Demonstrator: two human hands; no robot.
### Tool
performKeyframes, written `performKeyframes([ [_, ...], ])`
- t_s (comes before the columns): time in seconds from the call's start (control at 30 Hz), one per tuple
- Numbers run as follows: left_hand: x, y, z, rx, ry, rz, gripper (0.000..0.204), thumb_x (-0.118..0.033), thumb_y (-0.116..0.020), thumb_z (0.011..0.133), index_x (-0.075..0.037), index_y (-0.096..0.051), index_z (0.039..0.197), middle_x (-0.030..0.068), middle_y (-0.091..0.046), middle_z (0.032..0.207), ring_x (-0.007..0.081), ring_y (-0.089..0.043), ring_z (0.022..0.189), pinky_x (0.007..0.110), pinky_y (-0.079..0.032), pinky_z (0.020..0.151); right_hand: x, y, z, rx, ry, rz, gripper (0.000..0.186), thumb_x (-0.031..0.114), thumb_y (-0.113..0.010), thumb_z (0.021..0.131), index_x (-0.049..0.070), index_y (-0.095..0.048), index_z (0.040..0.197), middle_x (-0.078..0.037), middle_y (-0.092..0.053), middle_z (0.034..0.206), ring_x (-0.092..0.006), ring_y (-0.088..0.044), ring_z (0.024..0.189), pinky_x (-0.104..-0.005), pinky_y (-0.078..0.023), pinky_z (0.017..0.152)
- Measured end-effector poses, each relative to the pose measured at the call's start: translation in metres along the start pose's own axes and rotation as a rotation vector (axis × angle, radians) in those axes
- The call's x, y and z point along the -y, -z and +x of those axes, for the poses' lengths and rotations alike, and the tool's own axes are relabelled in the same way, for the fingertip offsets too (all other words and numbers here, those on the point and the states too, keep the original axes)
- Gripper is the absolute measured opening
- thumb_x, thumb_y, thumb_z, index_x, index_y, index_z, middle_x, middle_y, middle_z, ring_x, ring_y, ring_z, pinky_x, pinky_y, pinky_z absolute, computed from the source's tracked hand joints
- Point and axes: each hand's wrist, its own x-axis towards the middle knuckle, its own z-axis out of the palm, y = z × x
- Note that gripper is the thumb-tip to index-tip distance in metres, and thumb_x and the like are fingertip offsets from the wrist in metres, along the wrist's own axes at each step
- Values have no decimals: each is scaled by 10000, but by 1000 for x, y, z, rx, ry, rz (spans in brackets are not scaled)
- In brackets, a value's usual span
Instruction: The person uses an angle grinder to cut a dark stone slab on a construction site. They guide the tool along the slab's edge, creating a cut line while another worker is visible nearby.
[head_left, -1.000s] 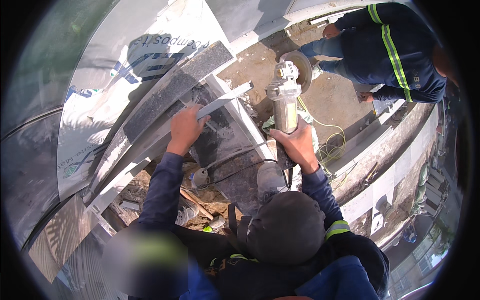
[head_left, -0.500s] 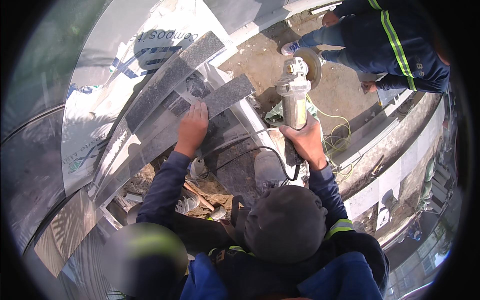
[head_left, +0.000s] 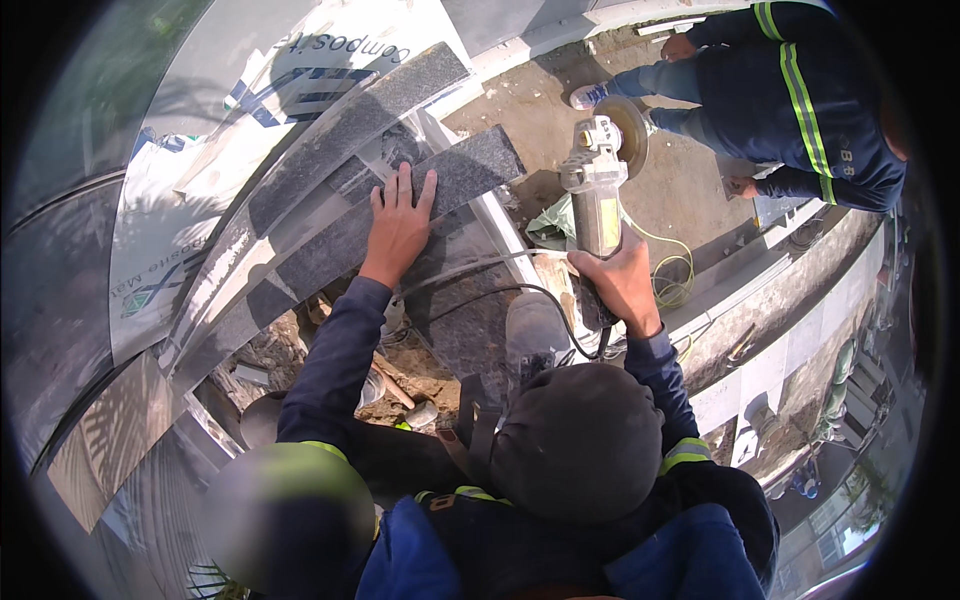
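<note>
My left hand [head_left: 398, 228] lies on a long dark grey stone strip [head_left: 465, 172], its fingers stretched out and spread across the surface. My right hand [head_left: 620, 280] is wrapped round the body of an angle grinder [head_left: 598, 205]. The grinder's disc [head_left: 628, 138] points away from me, off to the right of the strip's far end, and does not touch the stone. Beyond the strip, a second speckled stone strip [head_left: 355, 140] runs roughly alongside it. Whether the disc is spinning cannot be told.
A co-worker [head_left: 740, 100] stands at the far right. A black cable [head_left: 470, 303] and a yellow-green hose [head_left: 682, 265] trail near the grinder. A hammer [head_left: 418, 412] lies below my left forearm. Printed white sheeting [head_left: 215, 170] covers panels at the left.
My left hand's fingers have spread apart and straightened on the strip. The strip's lower left stretch looks darker than before. My right hand keeps its hold on the grinder.
</note>
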Motion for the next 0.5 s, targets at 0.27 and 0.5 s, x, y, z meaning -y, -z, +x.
performKeyframes([
  [0.27,7,0,4,-16,41,-120,896,-477,-786,860,-183,-378,1601,242,-402,1554,437,-399,1425,687,-311,1123,0,-18,7,-13,42,-158,556,281,-812,703,-100,-635,1068,-263,-717,895,-365,-708,805,-433,-561,770],
  [0.5,-17,30,26,-81,197,-557,649,-519,-636,1001,-56,-563,1450,220,-581,1405,371,-524,1342,565,-336,1143,25,-62,35,124,58,-372,699,304,-783,717,-134,-571,1218,-305,-705,868,-473,-708,857,-490,-565,778],
])
